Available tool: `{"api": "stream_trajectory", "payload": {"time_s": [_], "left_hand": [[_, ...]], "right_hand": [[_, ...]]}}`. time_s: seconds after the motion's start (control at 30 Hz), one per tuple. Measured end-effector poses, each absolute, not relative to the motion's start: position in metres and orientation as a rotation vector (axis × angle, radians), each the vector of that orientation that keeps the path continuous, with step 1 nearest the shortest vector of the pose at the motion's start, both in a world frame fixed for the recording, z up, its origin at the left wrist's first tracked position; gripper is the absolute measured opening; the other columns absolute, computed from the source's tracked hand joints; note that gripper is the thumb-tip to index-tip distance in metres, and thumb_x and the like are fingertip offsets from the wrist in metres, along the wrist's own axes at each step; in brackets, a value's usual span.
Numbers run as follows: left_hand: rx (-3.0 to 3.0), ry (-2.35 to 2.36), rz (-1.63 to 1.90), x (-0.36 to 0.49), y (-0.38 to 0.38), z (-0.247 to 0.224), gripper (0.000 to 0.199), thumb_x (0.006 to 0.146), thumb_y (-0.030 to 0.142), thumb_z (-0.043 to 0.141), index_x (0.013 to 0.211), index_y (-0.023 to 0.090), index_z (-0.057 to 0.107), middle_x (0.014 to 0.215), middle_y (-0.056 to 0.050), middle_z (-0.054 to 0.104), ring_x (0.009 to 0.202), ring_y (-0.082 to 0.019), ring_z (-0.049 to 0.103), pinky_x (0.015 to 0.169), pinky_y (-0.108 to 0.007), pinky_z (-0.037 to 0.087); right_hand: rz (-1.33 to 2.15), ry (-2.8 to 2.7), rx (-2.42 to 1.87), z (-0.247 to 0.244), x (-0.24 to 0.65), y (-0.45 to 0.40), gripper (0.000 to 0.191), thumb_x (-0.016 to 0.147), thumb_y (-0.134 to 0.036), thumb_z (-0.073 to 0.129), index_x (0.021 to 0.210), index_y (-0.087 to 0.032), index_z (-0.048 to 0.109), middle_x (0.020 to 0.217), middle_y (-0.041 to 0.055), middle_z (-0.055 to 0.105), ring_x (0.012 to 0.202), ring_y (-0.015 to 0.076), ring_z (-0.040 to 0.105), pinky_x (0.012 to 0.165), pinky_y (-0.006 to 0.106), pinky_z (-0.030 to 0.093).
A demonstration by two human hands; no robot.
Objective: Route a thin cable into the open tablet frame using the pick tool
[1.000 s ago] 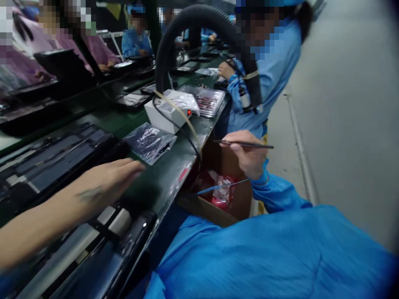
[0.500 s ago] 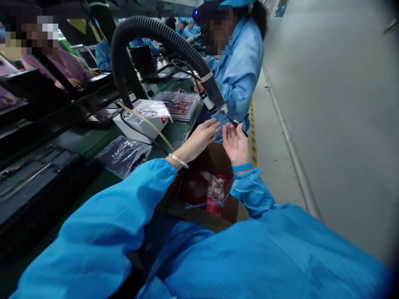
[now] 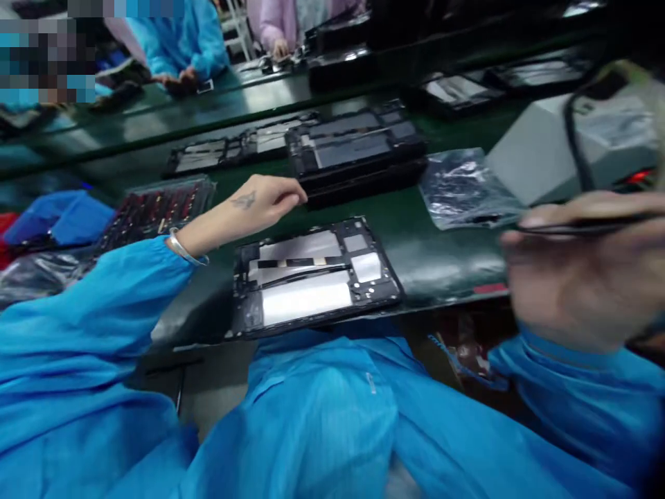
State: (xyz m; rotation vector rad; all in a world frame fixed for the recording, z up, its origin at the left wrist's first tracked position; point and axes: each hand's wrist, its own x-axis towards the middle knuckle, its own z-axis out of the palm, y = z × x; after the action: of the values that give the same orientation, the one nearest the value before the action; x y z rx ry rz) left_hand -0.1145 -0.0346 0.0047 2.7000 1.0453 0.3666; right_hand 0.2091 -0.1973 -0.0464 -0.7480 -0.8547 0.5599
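Observation:
My left hand [image 3: 267, 201] hovers just in front of a stack of dark tablet housings [image 3: 358, 149], its fingers curled together. What its fingertips hold, if anything, is hidden. Below it, an opened tablet [image 3: 371, 291] with silvery panels and a black strip lies near the table's front edge. At the far right, my right hand [image 3: 587, 277] is smeared by motion. It is closed around slim black tweezers [image 3: 576, 227], which point left; their tip is hard to make out.
Beyond the stack, more tablet housings [image 3: 200, 156] lie on the green table [image 3: 441, 260]. A clear plastic bag [image 3: 462, 187] and a white box [image 3: 545, 138] stand to the right. At left are a tray of small parts [image 3: 161, 201] and blue cloth [image 3: 65, 216]. Co-workers sit opposite.
The view has swung left from the fume hose and aisle to the table. My left hand has moved over the table and curled its fingers; my right hand still has the tweezers.

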Motion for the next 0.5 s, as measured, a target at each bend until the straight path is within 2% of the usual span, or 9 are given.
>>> {"api": "stream_trajectory", "payload": {"time_s": [0.1, 0.23, 0.3, 0.4, 0.5], "left_hand": [[2.698, 0.968, 0.161, -0.153, -0.026, -0.027, 0.036, 0.101, 0.037, 0.047, 0.117, 0.014, 0.07, 0.107, -0.009, 0.071, 0.095, -0.019, 0.066, 0.084, -0.027, 0.047], [2.62, 0.773, 0.316, -0.16, -0.037, -0.058, 0.036, 0.104, 0.036, 0.045, 0.121, 0.013, 0.068, 0.106, -0.01, 0.066, 0.092, -0.017, 0.063, 0.081, -0.025, 0.046], [2.61, 0.752, 0.391, -0.159, -0.043, -0.062, 0.035, 0.105, 0.034, 0.045, 0.123, 0.014, 0.067, 0.105, -0.009, 0.064, 0.09, -0.016, 0.062, 0.079, -0.024, 0.046], [2.591, 0.746, 0.423, -0.159, -0.047, -0.06, 0.031, 0.105, 0.033, 0.047, 0.121, 0.015, 0.067, 0.101, -0.007, 0.064, 0.085, -0.015, 0.061, 0.076, -0.024, 0.045], [2.564, 0.724, 0.423, -0.159, -0.047, -0.06, 0.029, 0.106, 0.033, 0.047, 0.119, 0.017, 0.068, 0.1, -0.005, 0.064, 0.086, -0.015, 0.062, 0.075, -0.024, 0.044]], "right_hand": [[0.792, -1.298, -0.67, -0.027, 0.143, -0.137, 0.018, 0.086, -0.044, 0.075, 0.089, -0.027, 0.079, 0.086, 0.0008, 0.07, 0.077, 0.0151, 0.072, 0.069, 0.033, 0.067], [0.93, -1.564, -0.849, -0.034, 0.097, -0.082, 0.02, 0.092, -0.04, 0.07, 0.088, -0.021, 0.075, 0.085, -0.0004, 0.068, 0.072, 0.0109, 0.07, 0.069, 0.026, 0.063], [0.979, -1.628, -0.95, -0.044, 0.089, -0.072, 0.021, 0.091, -0.041, 0.071, 0.087, -0.02, 0.074, 0.084, -0.0009, 0.067, 0.073, 0.0106, 0.069, 0.071, 0.024, 0.062], [1.032, -1.654, -1.052, -0.05, 0.089, -0.072, 0.021, 0.092, -0.041, 0.07, 0.089, -0.02, 0.073, 0.089, 0.0002, 0.068, 0.082, 0.0125, 0.07, 0.079, 0.027, 0.063], [1.054, -1.696, -1.103, -0.047, 0.09, -0.077, 0.02, 0.093, -0.04, 0.068, 0.092, -0.02, 0.072, 0.092, 0.0008, 0.068, 0.083, 0.0141, 0.071, 0.08, 0.029, 0.063]]}}
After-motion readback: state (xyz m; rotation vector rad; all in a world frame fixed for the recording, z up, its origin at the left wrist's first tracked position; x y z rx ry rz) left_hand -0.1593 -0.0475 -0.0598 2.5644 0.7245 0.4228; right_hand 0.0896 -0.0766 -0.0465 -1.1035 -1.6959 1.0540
